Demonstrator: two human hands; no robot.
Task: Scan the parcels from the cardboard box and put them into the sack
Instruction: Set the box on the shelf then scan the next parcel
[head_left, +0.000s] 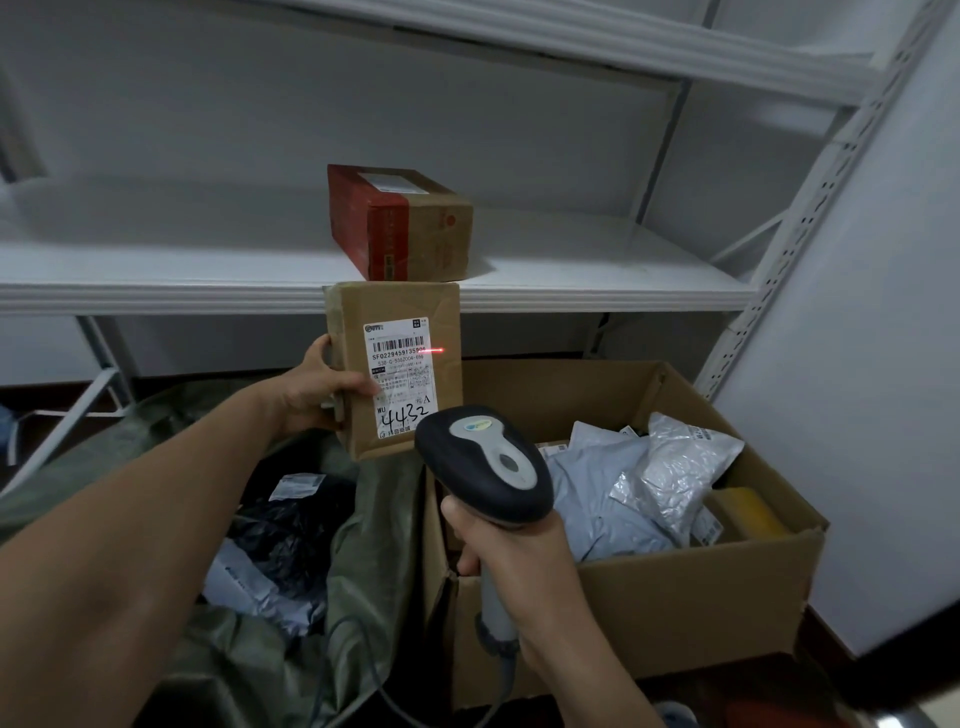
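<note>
Down at the left, an olive-green sack (208, 649), mouth gaping, with a black plastic parcel (283, 525) and a grey mailer (244, 579) inside. Above it, the left hand (317, 387), fingers and thumb clamped on the left edge of a small brown parcel (405, 306), held upright in the air between sack and cardboard box, in front of the shelf edge. On its face, a white label (402, 379): barcode up top, printed SF0229459135 with the last digits lost in glare, "WU" and a handwritten "4432" at the bottom, a printed "A" just above; finer print too small to read. And there, a red scan line (435, 351) crossing the barcode's right end and spilling onto bare card. Creased corners, tape down the left side.

Behind, on a white metal shelf (156, 275), a red-and-brown carton (400, 223) with a label of its own, unreadable.

Moving right: a dark handheld scanner (483, 467), grey top, aimed up at the label, handle wrapped tight in the right hand (514, 561), cable (363, 691) trailing down.

Right again, the open cardboard box (675, 613), stuffed with grey mailers (597, 493), a crinkled silver bag (680, 467), a yellow packet (748, 512). Far right, a perforated white upright (810, 218) and pale wall
</note>
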